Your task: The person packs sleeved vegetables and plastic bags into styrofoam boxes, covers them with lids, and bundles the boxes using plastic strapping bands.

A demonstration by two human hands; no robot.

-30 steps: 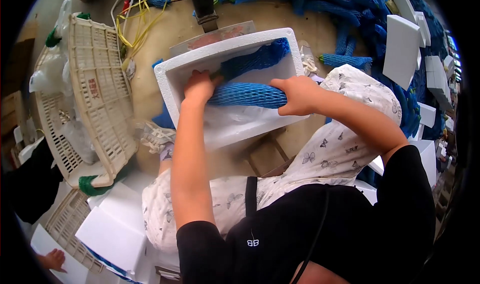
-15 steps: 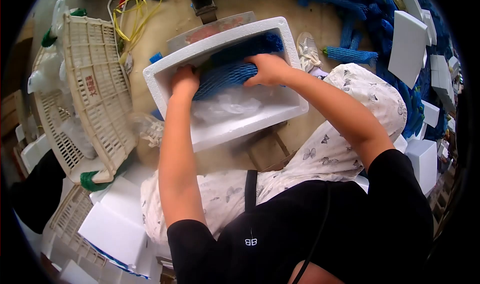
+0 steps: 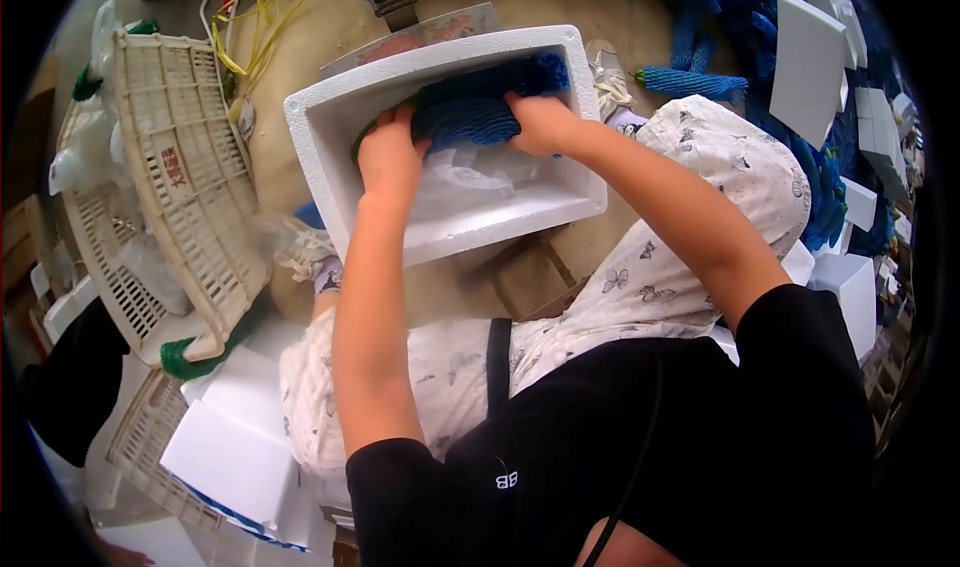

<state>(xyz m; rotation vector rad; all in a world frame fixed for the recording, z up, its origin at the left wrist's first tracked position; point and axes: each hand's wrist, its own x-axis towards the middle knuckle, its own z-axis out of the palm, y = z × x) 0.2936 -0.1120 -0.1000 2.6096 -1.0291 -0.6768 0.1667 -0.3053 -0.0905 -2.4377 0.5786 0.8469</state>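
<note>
A white foam box (image 3: 450, 244) stands in front of me, tilted, with clear plastic (image 3: 465, 175) inside. Across the box lies a bundle in blue netting (image 3: 462, 122), beside a second netted bundle (image 3: 540, 71) along the far wall. My left hand (image 3: 392, 154) is closed round the near bundle's left end, inside the box. The right end of the same bundle is gripped by my right hand (image 3: 543, 124), with the thumb and some fingertips partly hidden.
At left stands a cream plastic crate (image 3: 180, 182). Yellow straps (image 3: 262, 17) lie behind it. More blue-netted bundles (image 3: 692, 83) and white foam pieces (image 3: 808, 70) are at right. Another person's hand (image 3: 125, 555) shows at bottom left.
The netted bundle has gone from above the box down into it, close to the far wall, with both my hands still on it. The box has shifted slightly in view.
</note>
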